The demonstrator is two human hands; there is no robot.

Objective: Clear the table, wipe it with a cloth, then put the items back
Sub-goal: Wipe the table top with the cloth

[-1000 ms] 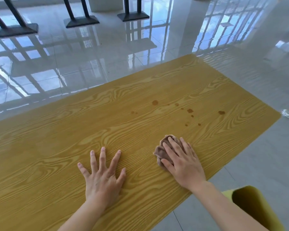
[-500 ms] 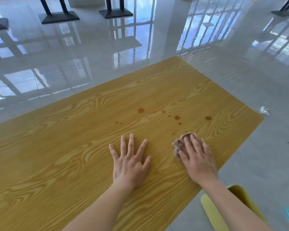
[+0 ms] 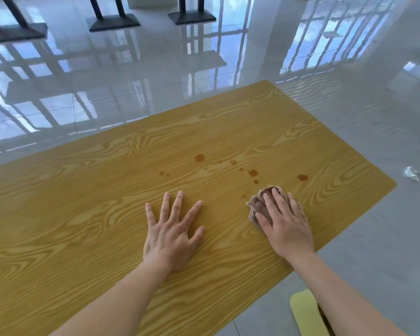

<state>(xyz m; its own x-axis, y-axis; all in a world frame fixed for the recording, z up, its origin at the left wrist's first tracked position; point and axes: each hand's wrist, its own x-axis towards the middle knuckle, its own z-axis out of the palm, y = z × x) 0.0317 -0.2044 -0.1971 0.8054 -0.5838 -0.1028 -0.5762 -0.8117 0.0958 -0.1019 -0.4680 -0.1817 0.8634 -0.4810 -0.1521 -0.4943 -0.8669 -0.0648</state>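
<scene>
Two hands: both lie palm down on the wood-grain table (image 3: 83, 214), well apart from each other.
Left hand (image 3: 172, 236): flat on bare wood, fingers straight and splayed wide, holding nothing.
Cloth (image 3: 258, 204): a small brownish rag, bunched up, lying on the table top toward its right end, to the right of the left hand.
Right hand (image 3: 286, 224): rests on top of the cloth and presses it down. The fingers (image 3: 275, 197) are nearly straight and reach to the rag's far edge; the thumb lies along its near left side. Crumpled folds show beyond the fingertips and to the left of the hand; the rest is hidden under the palm.
Stains (image 3: 199, 158): several brown spots scattered across the wood beyond both hands. The nearest small ones sit just past the cloth's far edge, and one larger spot (image 3: 302, 177) lies up and to the right of it.
Table bases (image 3: 113, 20): dark flat feet with posts stand on the glossy tiled floor (image 3: 131, 81) at the far left and centre.
Crumpled scrap (image 3: 411, 173): a clear-whitish wad on the floor, off the table's right end.
Yellow seat (image 3: 303, 309): a rounded yellow-green edge below the right forearm, partly hidden by it.
</scene>
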